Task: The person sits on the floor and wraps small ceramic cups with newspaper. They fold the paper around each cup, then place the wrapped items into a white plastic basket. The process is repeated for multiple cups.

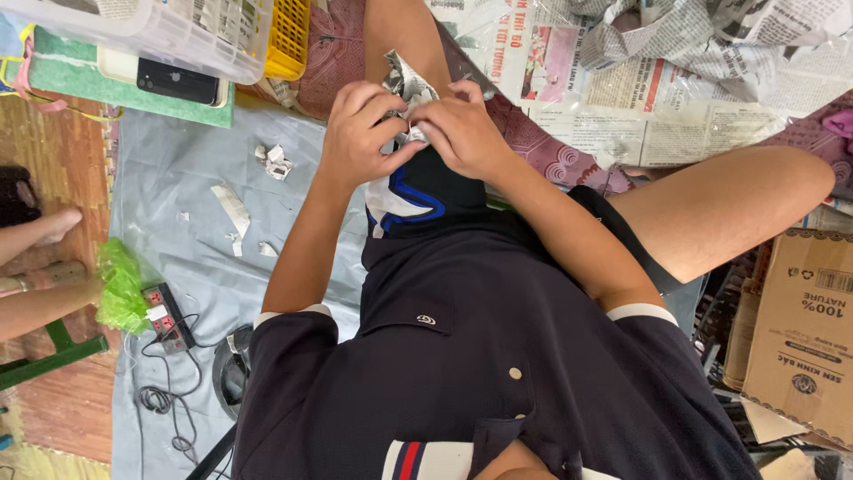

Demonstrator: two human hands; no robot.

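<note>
In the upper middle of the frame, the left hand [360, 133] and the right hand [462, 129] both pinch with bent fingers a crumpled newspaper piece [404, 89], perhaps pressing it into a black shoe [422, 191] below them.

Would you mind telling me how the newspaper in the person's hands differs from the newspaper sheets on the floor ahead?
The newspaper wad is crumpled small and pinched by the left hand and right hand; the newspaper sheets lie spread wide, untouched. The sheets sit partly under clear plastic; the wad does not. Both are printed paper.
</note>
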